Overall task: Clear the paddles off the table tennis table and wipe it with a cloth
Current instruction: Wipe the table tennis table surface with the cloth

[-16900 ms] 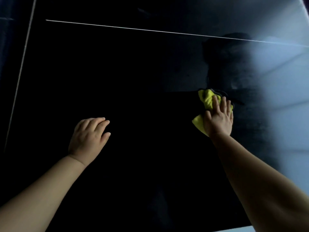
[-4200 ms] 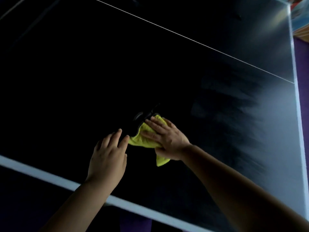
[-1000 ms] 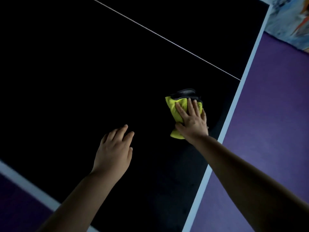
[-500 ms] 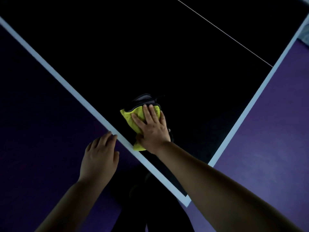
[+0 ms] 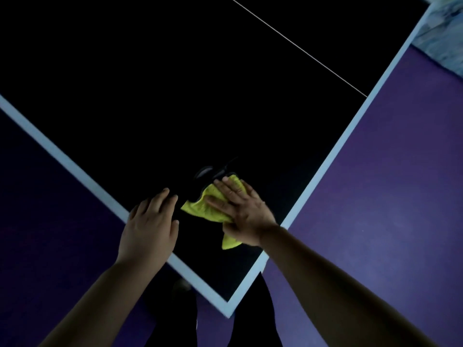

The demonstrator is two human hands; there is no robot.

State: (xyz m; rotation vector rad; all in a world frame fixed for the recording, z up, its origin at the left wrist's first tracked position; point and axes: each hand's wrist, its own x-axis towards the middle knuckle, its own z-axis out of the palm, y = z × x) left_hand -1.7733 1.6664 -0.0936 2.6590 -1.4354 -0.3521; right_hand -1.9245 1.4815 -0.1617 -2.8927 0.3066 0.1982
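- the right hand (image 5: 244, 214) lies flat with fingers straight and spread, pressing a crumpled bright yellow microfibre cloth (image 5: 198, 207) onto the dark matte table tennis bench (image 5: 175, 96); it pins the cloth and grips nothing.
- the cloth sits under that palm and its fingers; one fold sticks out on the thumb side and a small tail pokes out below the heel of the palm.
- the left hand (image 5: 150, 229) rests palm-down just beside the cloth, fingers loosely straight, holding nothing; it lies across the bench's pale edge stripe (image 5: 75, 170).
- a dark shape (image 5: 206, 172) shows just past the right fingertips; i cannot tell whether it is the cloth's trim or something else.
- the cloth looks soft, light and limp, likely to bunch or slide out unless weighted; best to keep the palm over its bulk and tuck the loose tail under.
- the bench looks hard and smooth, so the cloth should glide; its corner is close behind the right wrist, and a stroke toward the body could drop the cloth onto the purple floor (image 5: 388, 196).
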